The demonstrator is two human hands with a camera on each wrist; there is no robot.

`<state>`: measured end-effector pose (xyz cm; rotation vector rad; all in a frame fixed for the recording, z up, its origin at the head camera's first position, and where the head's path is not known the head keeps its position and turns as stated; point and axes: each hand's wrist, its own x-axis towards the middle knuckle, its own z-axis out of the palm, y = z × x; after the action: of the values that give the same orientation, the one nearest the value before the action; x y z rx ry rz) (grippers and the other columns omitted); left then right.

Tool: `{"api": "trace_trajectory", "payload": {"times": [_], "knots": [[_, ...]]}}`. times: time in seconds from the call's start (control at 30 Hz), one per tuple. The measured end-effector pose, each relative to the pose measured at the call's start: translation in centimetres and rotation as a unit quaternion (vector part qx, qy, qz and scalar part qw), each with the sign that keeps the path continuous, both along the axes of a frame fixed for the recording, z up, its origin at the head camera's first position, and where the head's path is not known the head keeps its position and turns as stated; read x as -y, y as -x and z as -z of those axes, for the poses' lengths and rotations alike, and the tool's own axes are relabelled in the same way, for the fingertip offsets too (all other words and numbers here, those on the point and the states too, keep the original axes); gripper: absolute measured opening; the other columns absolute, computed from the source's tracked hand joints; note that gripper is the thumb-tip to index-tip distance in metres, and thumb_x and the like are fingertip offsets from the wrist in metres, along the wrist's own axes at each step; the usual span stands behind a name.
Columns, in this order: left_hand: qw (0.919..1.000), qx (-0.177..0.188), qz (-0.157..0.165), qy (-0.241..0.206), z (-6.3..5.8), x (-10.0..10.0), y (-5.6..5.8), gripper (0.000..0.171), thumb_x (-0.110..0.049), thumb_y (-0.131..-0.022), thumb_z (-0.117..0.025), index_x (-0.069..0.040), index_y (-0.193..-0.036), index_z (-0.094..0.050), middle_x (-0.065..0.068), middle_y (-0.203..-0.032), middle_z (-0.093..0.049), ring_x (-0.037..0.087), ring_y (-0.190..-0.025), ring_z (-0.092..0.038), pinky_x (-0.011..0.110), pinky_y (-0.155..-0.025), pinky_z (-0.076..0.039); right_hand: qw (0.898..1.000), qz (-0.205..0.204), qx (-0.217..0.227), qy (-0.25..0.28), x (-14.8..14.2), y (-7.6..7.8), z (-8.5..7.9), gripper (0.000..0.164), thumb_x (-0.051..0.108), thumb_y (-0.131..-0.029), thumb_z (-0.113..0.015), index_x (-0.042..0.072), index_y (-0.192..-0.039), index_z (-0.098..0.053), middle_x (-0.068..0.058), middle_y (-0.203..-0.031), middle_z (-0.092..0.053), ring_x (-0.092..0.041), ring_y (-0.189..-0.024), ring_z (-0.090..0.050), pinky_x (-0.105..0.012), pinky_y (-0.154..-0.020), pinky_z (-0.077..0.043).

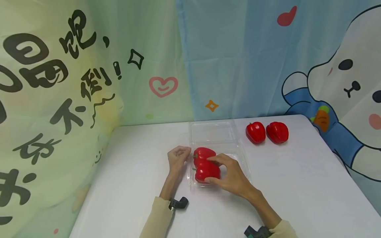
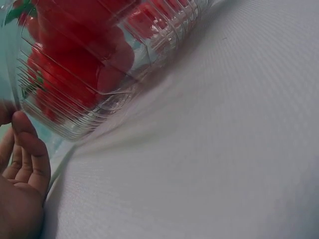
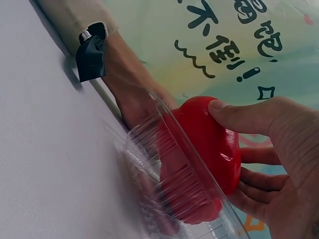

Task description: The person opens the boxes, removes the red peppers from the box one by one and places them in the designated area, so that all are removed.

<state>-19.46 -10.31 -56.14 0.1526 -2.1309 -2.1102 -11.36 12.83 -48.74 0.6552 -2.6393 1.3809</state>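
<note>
A clear plastic clamshell container [image 1: 244,165] stands on the table with its lid folded back. Two red bell peppers lie in its left half, the far pepper [image 1: 203,152] directly behind the near pepper [image 1: 206,171]. My right hand [image 1: 232,175] holds the near pepper, thumb on its front side and fingers on its back, as the right wrist view shows of this pepper [image 3: 209,134]. At the container's left edge my left hand [image 1: 178,158] pinches the rim between thumb and forefinger. The left wrist view shows those fingertips [image 2: 22,122] at the ribbed wall.
Two more red peppers, a left one [image 1: 255,133] and a right one [image 1: 277,132], sit side by side at the back right of the white table [image 1: 134,158]. A printed curtain [image 1: 143,82] hangs behind the table. The open lid [image 1: 212,133] lies toward it.
</note>
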Motion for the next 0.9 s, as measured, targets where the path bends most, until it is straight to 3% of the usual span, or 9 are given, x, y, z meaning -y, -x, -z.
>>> {"api": "trace_trajectory", "payload": {"times": [0.53,0.9], "knots": [[0.9999,0.001,0.002,-0.012,0.21,0.14,0.18,0.019,-0.021,-0.099,-0.080,-0.003,-0.100,-0.079,0.012,-0.089,-0.082,0.010,-0.074,-0.070,0.023,-0.071,-0.057,0.999,0.021,-0.020,0.016,-0.35,-0.20,-0.62,0.076,0.031,-0.074,-0.101,0.016,-0.142,-0.070,-0.001,-0.136,-0.074,-0.019,-0.116,-0.071,-0.040,-0.091,-0.067],[0.9998,0.005,0.001,-0.021,0.07,0.09,0.18,0.019,-0.018,-0.097,-0.081,0.001,-0.100,-0.079,0.022,-0.093,-0.081,0.010,-0.072,-0.069,0.022,-0.070,-0.056,0.998,0.037,-0.044,0.025,-0.87,-0.20,-1.04,0.069,0.025,-0.076,-0.099,0.012,-0.138,-0.072,-0.004,-0.132,-0.077,-0.020,-0.112,-0.073,-0.037,-0.089,-0.066]]}}
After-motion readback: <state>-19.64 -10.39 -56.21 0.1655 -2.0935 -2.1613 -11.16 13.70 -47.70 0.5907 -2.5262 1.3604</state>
